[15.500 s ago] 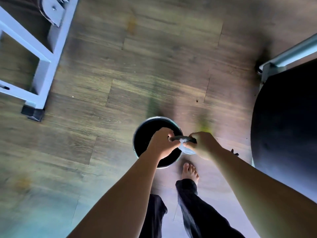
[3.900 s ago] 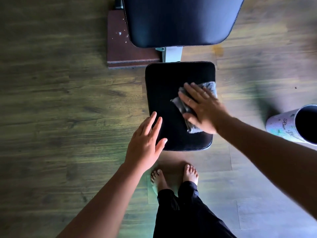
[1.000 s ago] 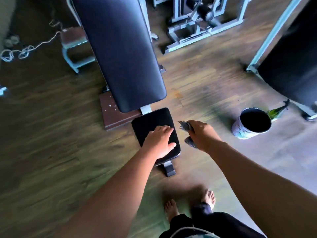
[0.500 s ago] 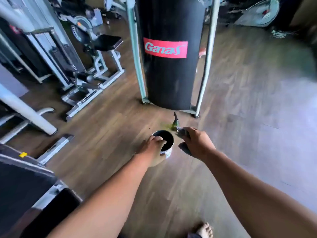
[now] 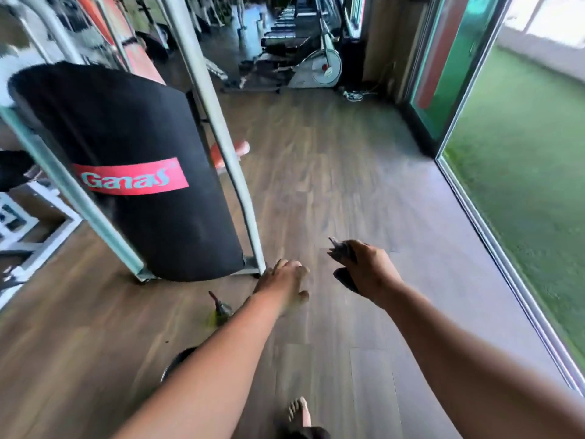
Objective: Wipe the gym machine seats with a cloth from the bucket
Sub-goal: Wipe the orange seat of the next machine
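Most of the bucket hides behind the left forearm, apparently.

Two hands reach forward: the left hand with nothing in it, the right hand closed around one dark cloth. One bucket (only part of its rim shows beneath the left forearm) stands on the floor, with one green bottle near it. One black punching bag hangs in one metal frame. One bare foot shows below.
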Action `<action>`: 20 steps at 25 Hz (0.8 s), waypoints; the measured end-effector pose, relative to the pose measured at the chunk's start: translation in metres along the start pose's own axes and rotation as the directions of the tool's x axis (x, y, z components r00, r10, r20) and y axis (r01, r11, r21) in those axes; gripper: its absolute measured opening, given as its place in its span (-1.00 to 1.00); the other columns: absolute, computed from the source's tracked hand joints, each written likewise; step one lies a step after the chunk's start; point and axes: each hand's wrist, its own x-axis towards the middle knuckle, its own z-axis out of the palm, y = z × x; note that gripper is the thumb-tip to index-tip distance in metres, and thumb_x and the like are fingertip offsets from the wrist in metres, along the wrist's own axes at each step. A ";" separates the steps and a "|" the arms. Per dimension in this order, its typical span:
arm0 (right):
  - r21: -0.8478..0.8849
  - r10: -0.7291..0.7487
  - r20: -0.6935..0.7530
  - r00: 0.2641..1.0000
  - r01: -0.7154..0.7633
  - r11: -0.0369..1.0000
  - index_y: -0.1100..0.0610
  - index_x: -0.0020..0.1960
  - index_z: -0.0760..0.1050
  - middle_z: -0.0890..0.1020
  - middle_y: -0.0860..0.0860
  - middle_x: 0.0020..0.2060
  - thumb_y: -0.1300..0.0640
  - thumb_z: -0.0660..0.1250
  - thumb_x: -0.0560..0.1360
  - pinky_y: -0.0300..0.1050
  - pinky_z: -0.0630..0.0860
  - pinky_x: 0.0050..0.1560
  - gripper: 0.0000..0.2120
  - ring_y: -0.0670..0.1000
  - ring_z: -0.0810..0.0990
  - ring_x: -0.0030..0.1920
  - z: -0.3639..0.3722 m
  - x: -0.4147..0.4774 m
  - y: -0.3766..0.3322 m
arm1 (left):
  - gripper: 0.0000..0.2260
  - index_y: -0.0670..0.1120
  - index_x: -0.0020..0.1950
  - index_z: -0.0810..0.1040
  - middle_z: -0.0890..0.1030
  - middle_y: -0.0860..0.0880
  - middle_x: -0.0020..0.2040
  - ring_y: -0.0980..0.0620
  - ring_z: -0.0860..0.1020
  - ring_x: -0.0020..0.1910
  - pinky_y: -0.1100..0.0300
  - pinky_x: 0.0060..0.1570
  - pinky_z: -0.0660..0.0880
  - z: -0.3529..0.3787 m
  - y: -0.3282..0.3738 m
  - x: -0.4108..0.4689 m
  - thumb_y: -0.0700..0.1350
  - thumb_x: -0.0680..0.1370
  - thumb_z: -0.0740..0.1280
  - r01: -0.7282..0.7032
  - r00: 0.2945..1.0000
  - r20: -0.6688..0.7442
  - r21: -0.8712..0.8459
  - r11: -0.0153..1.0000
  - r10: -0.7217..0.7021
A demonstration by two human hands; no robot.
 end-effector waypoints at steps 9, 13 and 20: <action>0.072 0.143 -0.145 0.979 -0.134 0.988 0.02 0.17 0.58 0.69 -0.01 -0.06 0.05 0.28 0.59 -0.17 0.46 -0.09 -0.80 0.06 0.66 -0.04 -0.058 0.210 0.054 | -0.49 0.06 0.53 0.33 0.36 0.00 0.47 -0.07 0.26 0.47 -0.07 0.37 0.32 -0.067 -0.006 0.256 0.10 0.58 0.26 -0.140 0.988 0.071 0.078 0.987 0.135; 0.124 0.133 -0.059 0.989 -0.125 0.984 0.07 0.03 0.51 0.71 0.04 -0.06 -0.10 0.39 0.36 0.04 0.63 -0.06 -0.66 0.17 0.68 0.02 -0.081 0.322 0.091 | -0.48 0.07 0.53 0.34 0.38 0.01 0.46 -0.06 0.28 0.45 -0.06 0.36 0.34 -0.085 -0.010 0.371 0.10 0.57 0.28 -0.114 0.992 0.059 0.074 0.991 0.110; 0.003 0.031 0.011 0.999 -0.031 1.000 0.13 0.11 0.55 0.68 0.08 0.00 0.06 0.45 0.46 -0.05 0.54 -0.10 -0.73 0.19 0.62 0.01 -0.144 0.535 0.138 | -0.49 0.06 0.51 0.34 0.40 0.02 0.45 -0.05 0.31 0.44 -0.05 0.33 0.36 -0.125 -0.009 0.557 0.16 0.59 0.25 0.041 0.999 0.010 0.034 0.999 -0.042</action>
